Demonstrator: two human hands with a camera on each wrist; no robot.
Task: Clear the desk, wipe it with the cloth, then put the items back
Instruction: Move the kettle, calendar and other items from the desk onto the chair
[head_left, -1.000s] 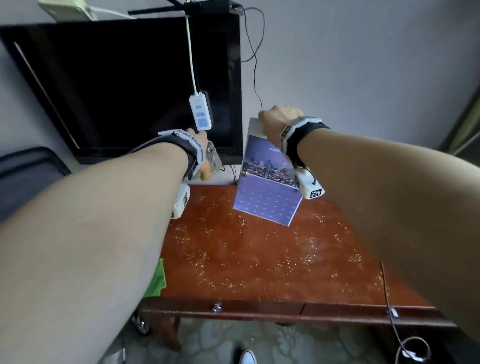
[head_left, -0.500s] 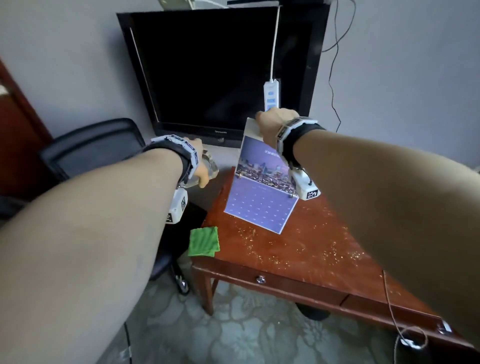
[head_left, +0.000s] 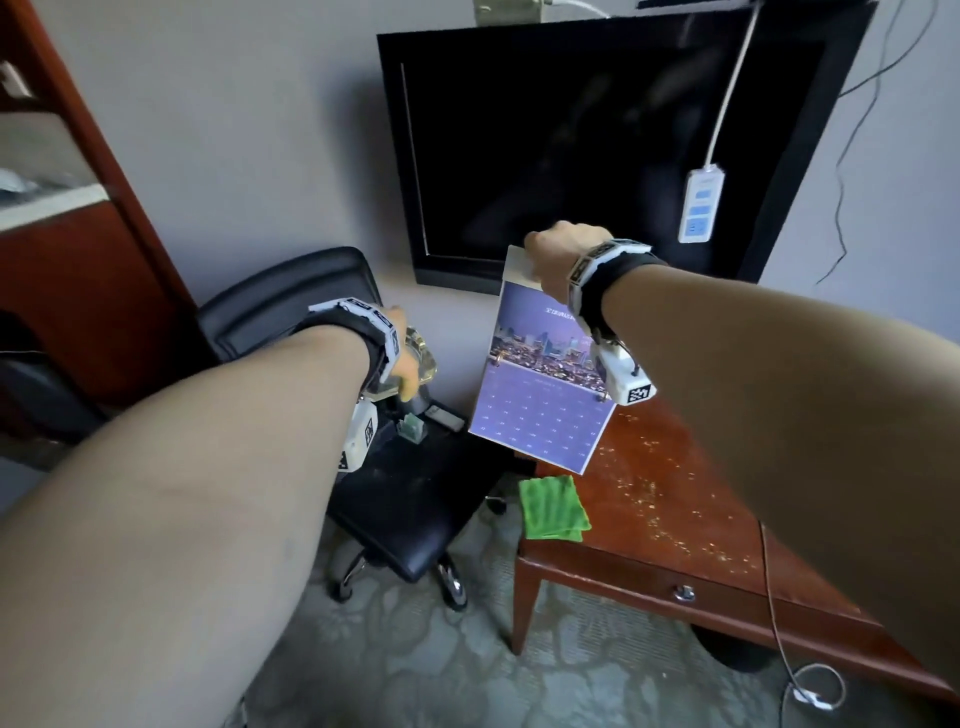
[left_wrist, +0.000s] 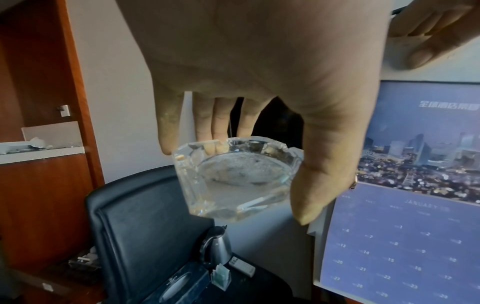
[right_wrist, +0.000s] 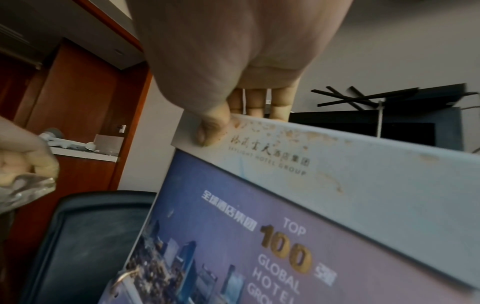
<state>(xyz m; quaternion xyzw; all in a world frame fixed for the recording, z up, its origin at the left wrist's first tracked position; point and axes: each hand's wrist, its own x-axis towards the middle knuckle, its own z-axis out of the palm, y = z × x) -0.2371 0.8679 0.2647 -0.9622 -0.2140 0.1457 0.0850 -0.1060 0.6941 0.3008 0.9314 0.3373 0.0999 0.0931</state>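
Observation:
My left hand (head_left: 402, 353) (left_wrist: 231, 160) grips a clear glass ashtray (left_wrist: 236, 181) (head_left: 422, 358) from above, thumb on one side and fingers on the other, over the black chair (head_left: 415, 499). My right hand (head_left: 558, 254) (right_wrist: 228, 123) pinches the top edge of a purple desk calendar (head_left: 540, 415) (right_wrist: 285, 226) and holds it hanging above the left end of the wooden desk (head_left: 675, 519). A folded green cloth (head_left: 553, 506) lies on the desk's left front corner. Yellowish crumbs are scattered over the desktop.
On the chair seat stand a kettle (left_wrist: 217, 244), a remote (left_wrist: 242, 265), a small card holder (left_wrist: 221, 277) and a dark tissue box (left_wrist: 179, 288). A black TV (head_left: 597, 145) hangs behind the desk with a white power strip (head_left: 698, 208) dangling. A wooden cabinet (head_left: 78, 260) stands at left.
My view has swung left, from the desk toward the chair. Both hands, still holding the ashtray and calendar, have travelled left with it; the ashtray is now over the chair.

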